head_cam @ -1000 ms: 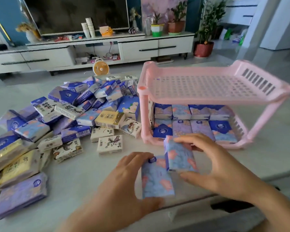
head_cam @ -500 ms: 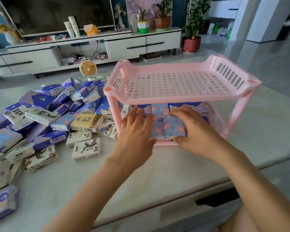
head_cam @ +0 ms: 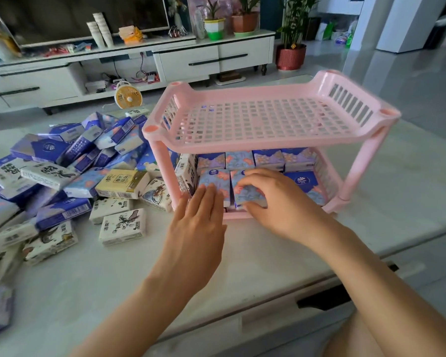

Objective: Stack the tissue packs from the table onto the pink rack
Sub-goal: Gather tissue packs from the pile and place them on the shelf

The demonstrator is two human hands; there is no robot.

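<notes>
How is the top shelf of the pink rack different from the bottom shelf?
The top shelf holds nothing, so its grid of holes shows; the bottom shelf is filled with tissue packs. The top shelf is untouched; at the bottom shelf the left hand rests flat on one front pack and the right hand grips the next pack. Both shelves are pink plastic.

- A small orange fan [head_cam: 128, 97] stood on the floor.
- A white TV cabinet [head_cam: 191, 57] carried 2 potted plants [head_cam: 214, 27] and stacked paper cups [head_cam: 101, 29].
</notes>
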